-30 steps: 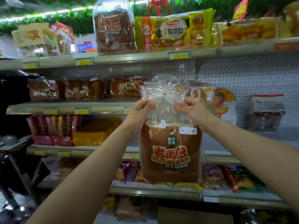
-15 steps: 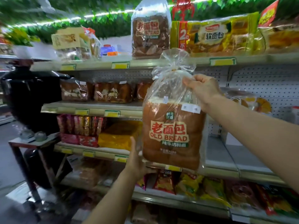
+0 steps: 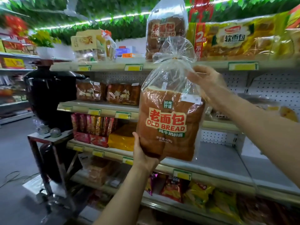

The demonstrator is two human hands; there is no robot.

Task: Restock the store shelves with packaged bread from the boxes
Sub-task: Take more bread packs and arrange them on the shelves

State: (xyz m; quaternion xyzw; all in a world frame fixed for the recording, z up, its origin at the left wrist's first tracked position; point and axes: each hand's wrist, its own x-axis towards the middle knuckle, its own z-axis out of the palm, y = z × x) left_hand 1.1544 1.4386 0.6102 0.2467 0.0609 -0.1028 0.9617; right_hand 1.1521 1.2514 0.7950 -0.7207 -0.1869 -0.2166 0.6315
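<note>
The left hand (image 3: 144, 157) cups the loaf (image 3: 168, 125) from below; the right hand (image 3: 207, 82) pinches the loose bag film near its tied neck. The loaf hangs upright in front of the shelves, below the top shelf (image 3: 162, 65), where a matching loaf (image 3: 164, 31) stands. The film could slip or tear under the loaf's weight, and the standing loaf could get knocked over.
</note>
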